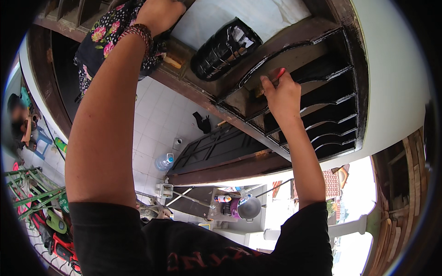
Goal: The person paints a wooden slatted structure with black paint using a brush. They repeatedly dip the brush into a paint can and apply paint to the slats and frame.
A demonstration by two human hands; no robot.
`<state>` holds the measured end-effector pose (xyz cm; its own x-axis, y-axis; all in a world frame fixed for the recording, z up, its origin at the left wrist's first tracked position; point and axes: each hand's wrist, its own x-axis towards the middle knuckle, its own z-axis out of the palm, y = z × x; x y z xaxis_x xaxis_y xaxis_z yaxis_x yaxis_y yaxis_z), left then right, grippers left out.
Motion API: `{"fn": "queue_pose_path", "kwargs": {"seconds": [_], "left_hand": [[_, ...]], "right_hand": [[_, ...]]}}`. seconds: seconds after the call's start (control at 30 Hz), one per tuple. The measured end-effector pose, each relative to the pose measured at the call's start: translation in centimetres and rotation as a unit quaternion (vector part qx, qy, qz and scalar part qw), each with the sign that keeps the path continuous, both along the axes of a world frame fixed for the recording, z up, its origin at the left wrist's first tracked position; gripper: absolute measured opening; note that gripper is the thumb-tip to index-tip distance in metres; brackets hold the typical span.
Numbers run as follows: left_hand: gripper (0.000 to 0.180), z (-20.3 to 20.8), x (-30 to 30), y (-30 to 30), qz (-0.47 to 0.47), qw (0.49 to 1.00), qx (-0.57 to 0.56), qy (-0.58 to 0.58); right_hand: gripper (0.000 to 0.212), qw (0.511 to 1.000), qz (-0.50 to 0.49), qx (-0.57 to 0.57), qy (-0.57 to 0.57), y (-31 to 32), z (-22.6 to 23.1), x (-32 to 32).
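Observation:
My right hand (284, 97) grips a paintbrush (280, 73) by its red handle, fingers closed round it. Its bristle end points down-left, beside the slatted wooden frame (322, 73), which is partly coated in glossy black. At the top, my left hand (160, 17) is closed near a black floral cloth (103, 37); its fingertips are cut off, so what it grips cannot be made out. Between my hands a black-smeared cylindrical container (225, 49) sits on the wooden ledge. Near it lies a yellowish wooden handle (172, 62), its other end partly hidden.
Below is a pale tiled floor (149, 110) with a black glove (201, 122), a water bottle (164, 161) and a dark panel (221, 152). A metal pot (249, 208) stands lower down. Another person (20, 122) sits far left, above a green metal rack (34, 191).

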<state>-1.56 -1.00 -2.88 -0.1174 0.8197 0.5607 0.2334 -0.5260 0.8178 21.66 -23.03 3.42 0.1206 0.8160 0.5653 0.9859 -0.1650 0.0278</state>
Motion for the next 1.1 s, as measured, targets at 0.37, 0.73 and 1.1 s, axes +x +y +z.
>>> {"fn": "queue_pose_path", "kwargs": {"seconds": [0.37,0.73,1.1], "left_hand": [[0.031,0.5,-0.3,-0.6,-0.012,0.999,-0.041,0.003],[0.032,0.6,-0.4,-0.6,-0.024,0.999,-0.023,0.004],[0.034,0.6,-0.5,-1.0,-0.029,1.0,-0.006,0.004]], "right_hand": [[0.02,0.993,-0.003,-0.004,-0.117,1.1,-1.4,-0.1],[0.023,0.996,0.008,0.005,-0.088,0.6,-2.0,-0.1],[0.023,0.993,-0.054,-0.091,-0.058,0.8,-0.9,-0.7]]}}
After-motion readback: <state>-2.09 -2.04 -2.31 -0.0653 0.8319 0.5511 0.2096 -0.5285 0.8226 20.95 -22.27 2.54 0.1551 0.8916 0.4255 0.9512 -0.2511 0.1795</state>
